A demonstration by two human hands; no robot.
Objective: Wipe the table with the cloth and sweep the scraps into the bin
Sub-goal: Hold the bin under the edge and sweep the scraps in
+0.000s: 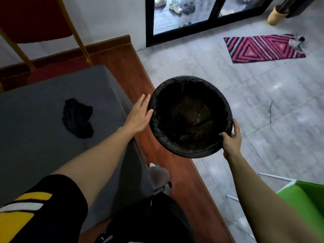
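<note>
A round bin (177, 148) lined with a black bag is held off the floor, just past the right edge of the grey table (35, 155). Dark scraps lie at its bottom. My right hand (230, 140) grips the bin's near right rim, thumb over the edge. Fingers spread flat, my left hand (139, 114) rests against the bin's left rim and holds nothing. A crumpled dark cloth (78, 118) lies on the table, left of my left hand and apart from it.
A red chair with gold legs (35, 18) stands behind the table. A wooden strip (168, 165) borders the grey tiled floor. A striped red mat (263, 48) lies near glass doors. A green seat (305, 204) is at lower right.
</note>
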